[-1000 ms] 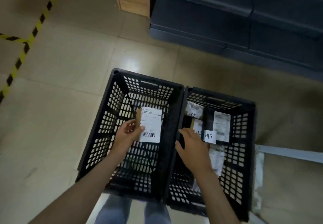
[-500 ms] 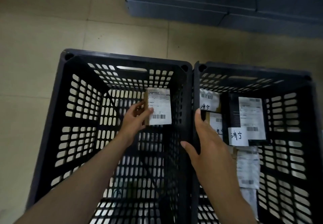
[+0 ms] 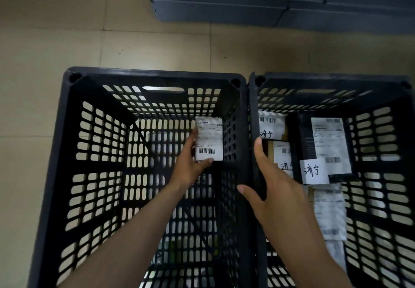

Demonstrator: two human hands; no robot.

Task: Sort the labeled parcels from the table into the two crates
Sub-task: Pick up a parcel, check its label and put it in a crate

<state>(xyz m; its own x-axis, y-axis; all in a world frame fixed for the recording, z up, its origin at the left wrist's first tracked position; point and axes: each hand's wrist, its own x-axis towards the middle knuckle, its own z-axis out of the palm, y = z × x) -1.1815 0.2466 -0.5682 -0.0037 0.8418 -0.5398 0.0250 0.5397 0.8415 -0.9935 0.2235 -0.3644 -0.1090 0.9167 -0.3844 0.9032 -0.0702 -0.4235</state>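
Inside the left black slotted plastic crate point(image 3: 157, 75), the left hand point(image 3: 190, 168) grips a small brown box parcel with a white barcode label point(image 3: 208, 139), thumb under its near edge and fingers along its left side (whether it touches the crate bottom cannot be told). Just right of that hand, the right hand point(image 3: 276, 188) straddles the meeting crate walls, fingers stretched nearly straight, thumb on the left side, holding nothing. Beyond its fingertips, the right black slotted plastic crate point(image 3: 336, 78) holds two cardboard parcels with handwritten tags point(image 3: 271, 123) point(image 3: 283, 155), a flat black labeled box point(image 3: 327, 139), and a pale bagged parcel point(image 3: 327, 213).
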